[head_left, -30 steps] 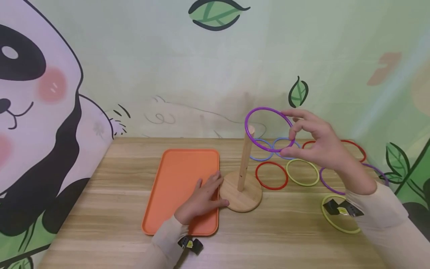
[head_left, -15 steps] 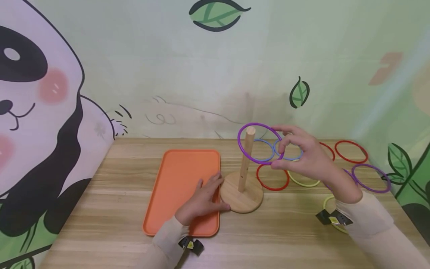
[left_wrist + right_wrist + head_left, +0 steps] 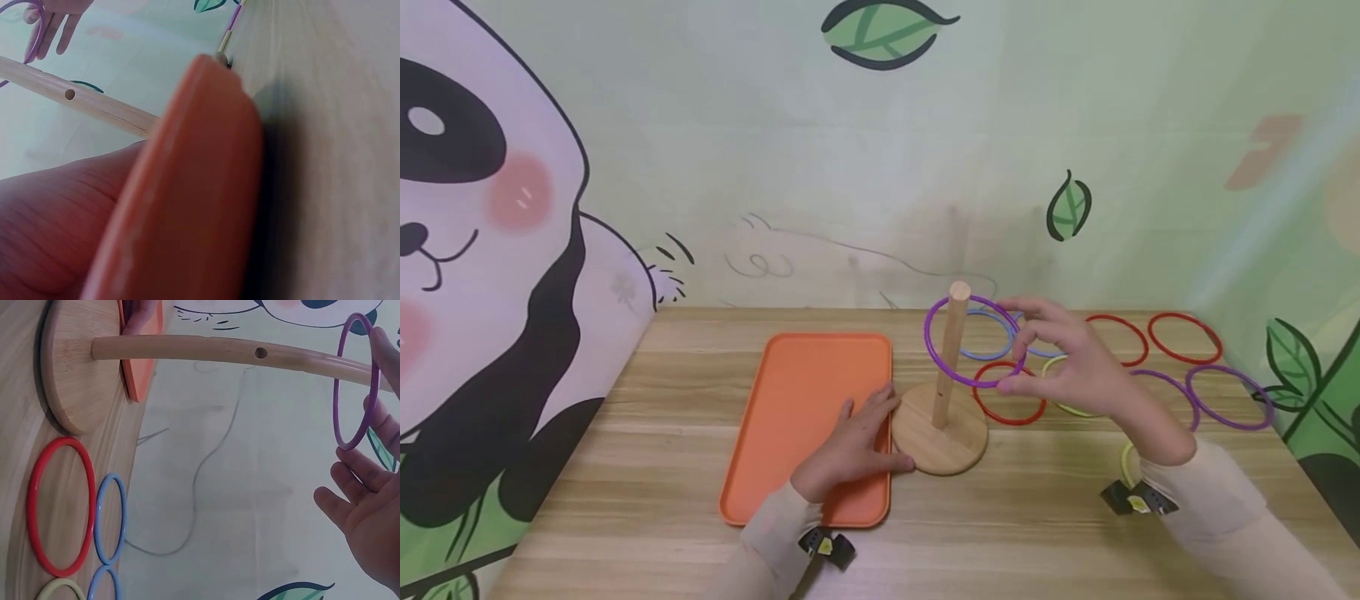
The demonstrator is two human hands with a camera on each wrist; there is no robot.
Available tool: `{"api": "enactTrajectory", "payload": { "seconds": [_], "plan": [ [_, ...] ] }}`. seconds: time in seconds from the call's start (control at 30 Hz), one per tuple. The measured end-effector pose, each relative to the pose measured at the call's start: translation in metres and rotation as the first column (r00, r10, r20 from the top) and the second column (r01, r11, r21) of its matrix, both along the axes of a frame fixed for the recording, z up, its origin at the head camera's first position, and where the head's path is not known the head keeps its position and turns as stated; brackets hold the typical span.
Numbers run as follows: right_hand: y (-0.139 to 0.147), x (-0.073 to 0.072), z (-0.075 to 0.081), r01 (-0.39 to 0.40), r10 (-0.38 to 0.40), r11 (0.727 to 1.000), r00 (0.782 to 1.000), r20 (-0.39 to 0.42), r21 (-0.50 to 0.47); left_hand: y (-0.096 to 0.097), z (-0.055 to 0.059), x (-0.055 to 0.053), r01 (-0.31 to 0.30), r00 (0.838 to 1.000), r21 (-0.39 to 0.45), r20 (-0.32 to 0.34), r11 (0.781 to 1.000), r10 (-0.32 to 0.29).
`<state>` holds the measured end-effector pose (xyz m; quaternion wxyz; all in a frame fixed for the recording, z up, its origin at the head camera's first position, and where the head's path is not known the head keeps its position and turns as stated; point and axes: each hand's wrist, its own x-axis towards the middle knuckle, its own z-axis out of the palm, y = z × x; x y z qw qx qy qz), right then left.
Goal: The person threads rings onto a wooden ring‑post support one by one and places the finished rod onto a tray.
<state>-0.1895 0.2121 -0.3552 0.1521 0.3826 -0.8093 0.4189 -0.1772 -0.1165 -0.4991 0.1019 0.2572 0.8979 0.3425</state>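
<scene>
we hold a purple ring [image 3: 977, 383] high around an upright peg [image 3: 951, 350], in from the far edge of the counter [image 3: 647, 467], the grip of our right hand [image 3: 1071, 354] pinching its side. we rest our left hand [image 3: 850, 450], grip loosely wide, on the right rim of the orange tray [image 3: 797, 417], beside the base [image 3: 940, 450]. other rings [image 3: 1015, 422] lie toward the far right corner.

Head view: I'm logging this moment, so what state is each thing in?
Post, upright
Base, flat on the table
Orange tray, lying on the table
Held purple ring, around the post, above the base
Right hand, pinching that ring
Left hand, across the tray's right edge
Red rings, flat on the table
Blue rings, flat, one partly hidden
Yellow rings, flat, partly hidden
Other purple rings, flat
</scene>
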Motion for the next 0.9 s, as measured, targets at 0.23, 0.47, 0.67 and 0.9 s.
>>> {"api": "enactTrajectory", "payload": {
  "seconds": [0.23, 0.47, 0.67, 0.9],
  "plan": [
    [-0.002, 0.003, -0.015, 0.034, -0.035, 0.999, 0.998, 0.045, 0.012, 0.0, -0.003, -0.001, 0.003, 1.0, -0.006, -0.005, 1.0, -0.003],
    [-0.005, 0.002, -0.029, 0.001, -0.001, 1.0, 0.998, 0.06, -0.011, 0.0, -0.003, 0.0, 0.0, 1.0, -0.002, -0.011, 1.0, 0.0],
    [-0.006, 0.004, -0.035, 0.014, -0.014, 1.0, 0.995, 0.094, -0.005, 0.001, -0.002, 0.0, -0.009, 1.0, -0.016, 0.0, 1.0, 0.009],
    [-0.008, 0.006, -0.046, 0.019, -0.018, 1.0, 0.99, 0.137, -0.002, 0.001, -0.001, 0.0, -0.011, 1.0, -0.023, -0.004, 1.0, 0.011]
  ]
}}
